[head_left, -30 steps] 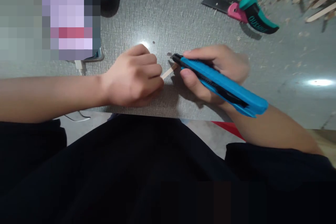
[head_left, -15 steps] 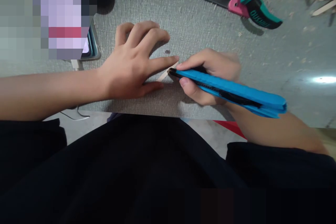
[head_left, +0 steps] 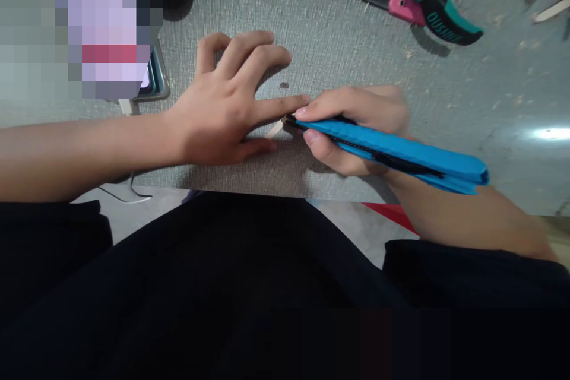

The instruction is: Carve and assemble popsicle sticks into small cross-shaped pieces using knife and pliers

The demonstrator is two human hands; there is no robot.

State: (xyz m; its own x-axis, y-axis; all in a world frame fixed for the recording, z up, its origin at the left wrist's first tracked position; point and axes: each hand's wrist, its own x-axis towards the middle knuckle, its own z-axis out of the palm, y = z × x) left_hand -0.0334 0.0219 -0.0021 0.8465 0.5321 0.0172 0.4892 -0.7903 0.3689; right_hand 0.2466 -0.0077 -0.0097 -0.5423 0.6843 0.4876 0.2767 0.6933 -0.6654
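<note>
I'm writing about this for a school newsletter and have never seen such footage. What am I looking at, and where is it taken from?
There is no robot: these are a person's bare hands. Every picture comes from one camera worn on the head, looking forward and down.

The left hand is spread on the grey table, its thumb and forefinger at a thin wooden stick. The right hand holds a blue cutter, its tip at that stick.

Farther off lie pliers, a pink-and-black tool and, at the upper right, more sticks. Blurred squares hide much of the upper left.
</note>
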